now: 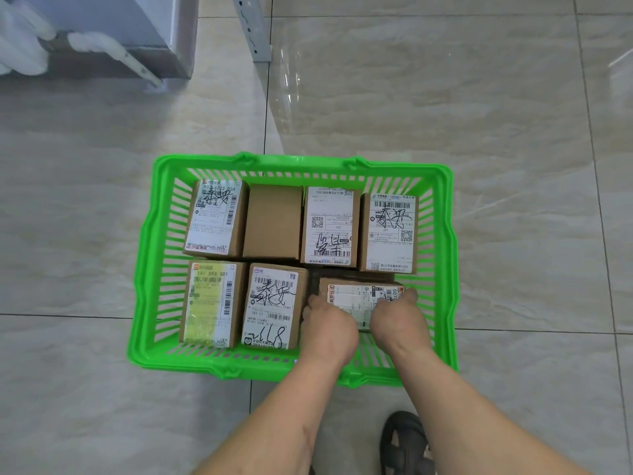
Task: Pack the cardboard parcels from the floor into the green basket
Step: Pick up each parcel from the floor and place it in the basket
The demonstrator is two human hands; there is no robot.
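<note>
The green basket [150, 255], slatted moulded plastic with a thick rolled rim, sits on glossy beige floor tiles [513, 132] and holds seven rectangular cardboard parcels in two rows. Far left of the hands lies a parcel with a yellow-tinted label [209, 305] reading "147 X68 001". Just beside the left hand [330, 325] is a parcel with a white label [274, 308] carrying barcodes, scrawled black marker and a handwritten "118". Beyond these, in the far row, stand a labelled parcel [214, 219] printed "500 G203 024", a plain brown parcel [272, 221] with no label showing, a parcel whose label is upside down [330, 226], and one with a QR code and marker scribble [390, 233].

Both hands grip the sideways parcel [356, 296] in the basket's near right corner, the left hand curled over its left end, the right hand [399, 318] over its right end. Its label shows "507", though the rest is too small to read. It seems to rest on a darker layer beneath.

Below the right forearm a dark strappy sandal [406, 443] stands on the tiles.
</note>
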